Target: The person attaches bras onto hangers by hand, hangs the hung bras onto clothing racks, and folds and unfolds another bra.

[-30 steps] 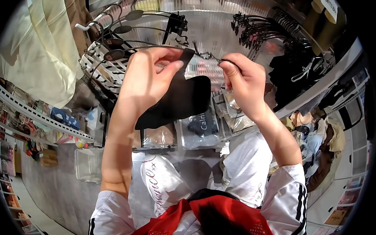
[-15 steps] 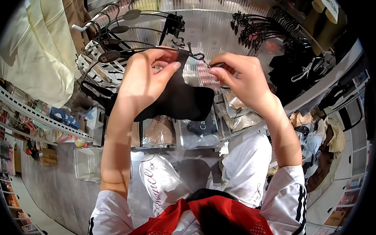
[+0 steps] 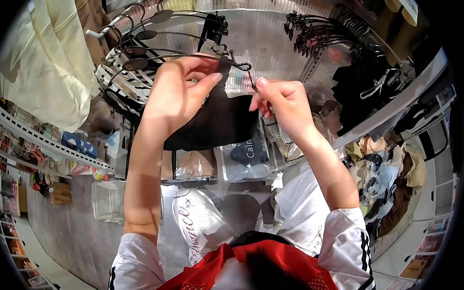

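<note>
A black garment [image 3: 215, 117] hangs at the middle, its upper strap pinched between the thumb and fingers of my left hand [image 3: 181, 93]. Just above that hand runs a dark wire hanger [image 3: 188, 55], whose looped end lies to its right. A thin dark piece [image 3: 251, 79] reaches down from this loop to my right hand [image 3: 281, 100], which is closed on it at thumb and fingertips. Whether this piece is a clip or a strap is too small to tell. The garment's lower part hangs loose between both hands.
More hangers [image 3: 147, 34] hang on a rail at upper left, beside cream ribbed clothing [image 3: 50, 64]. Black hangers [image 3: 320, 34] fill the upper right. Below are bagged items [image 3: 245, 162], a clear bin [image 3: 109, 201] on the floor and a heap of clothes [image 3: 381, 180] at right.
My right hand has moved left and slightly down, nearer the hanger's end. The hanger end has shifted left, and the hanging garment has swung slightly. My left hand keeps its pinch.
</note>
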### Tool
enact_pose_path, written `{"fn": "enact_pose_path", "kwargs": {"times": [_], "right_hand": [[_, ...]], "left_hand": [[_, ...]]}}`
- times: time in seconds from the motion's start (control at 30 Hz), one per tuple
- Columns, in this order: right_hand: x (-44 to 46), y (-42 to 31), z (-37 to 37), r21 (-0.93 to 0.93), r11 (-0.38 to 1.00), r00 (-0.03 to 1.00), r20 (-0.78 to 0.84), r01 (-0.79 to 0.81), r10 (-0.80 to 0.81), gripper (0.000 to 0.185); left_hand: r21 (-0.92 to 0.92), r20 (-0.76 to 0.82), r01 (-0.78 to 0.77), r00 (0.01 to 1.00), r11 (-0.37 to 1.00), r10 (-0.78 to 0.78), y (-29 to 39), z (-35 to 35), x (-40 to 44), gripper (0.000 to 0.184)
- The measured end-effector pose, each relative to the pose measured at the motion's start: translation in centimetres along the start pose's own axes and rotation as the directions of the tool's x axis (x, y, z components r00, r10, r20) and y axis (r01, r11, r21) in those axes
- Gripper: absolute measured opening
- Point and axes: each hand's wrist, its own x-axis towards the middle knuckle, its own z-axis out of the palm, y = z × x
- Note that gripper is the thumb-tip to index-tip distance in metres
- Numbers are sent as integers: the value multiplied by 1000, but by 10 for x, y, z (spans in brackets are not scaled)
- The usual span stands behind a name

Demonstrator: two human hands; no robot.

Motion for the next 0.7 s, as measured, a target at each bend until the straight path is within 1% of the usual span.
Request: {"fn": "enact_pose_path", "kwargs": {"times": [0.03, 0.13, 0.2, 0.27, 0.37, 0.47, 0.57, 0.67, 0.7], "right_hand": [[1, -1, 0, -1, 997, 996, 56, -73, 73, 40], [4, -4, 7, 51, 989, 986, 102, -139, 134, 41], [9, -2, 10, 38, 995, 990, 110, -91, 86, 39], [11, 1, 13, 47, 998, 995, 95, -40, 35, 36], [14, 2, 17, 131, 991, 998, 49, 19, -25, 26], [16, 0, 18, 172, 985, 999, 31, 4, -10, 20], [16, -3, 20, 185, 982, 999, 1, 35, -35, 18], [18, -3, 17, 159, 987, 999, 31, 26, -31, 17], [17, -4, 17, 138, 990, 1000, 17, 11, -13, 16]], "left_hand": [[2, 4, -1, 1000, 1000, 1, 0, -1, 0, 28], [16, 15, -8, 1000, 1000, 8, 0, -2, 0, 28], [39, 19, -18, 1000, 999, 17, -1, -2, 0, 28], [19, 20, -43, 999, 999, 43, -3, -1, 1, 28], [-6, 34, -61, 998, 998, 61, -1, -1, 2, 28], [-10, 40, -68, 997, 998, 69, 2, -1, 2, 27], [-3, 37, -73, 997, 997, 73, 1, -2, 1, 27], [7, 44, -72, 996, 997, 71, -1, -2, 2, 27], [11, 48, -71, 996, 997, 71, -1, -2, 2, 27]]}}
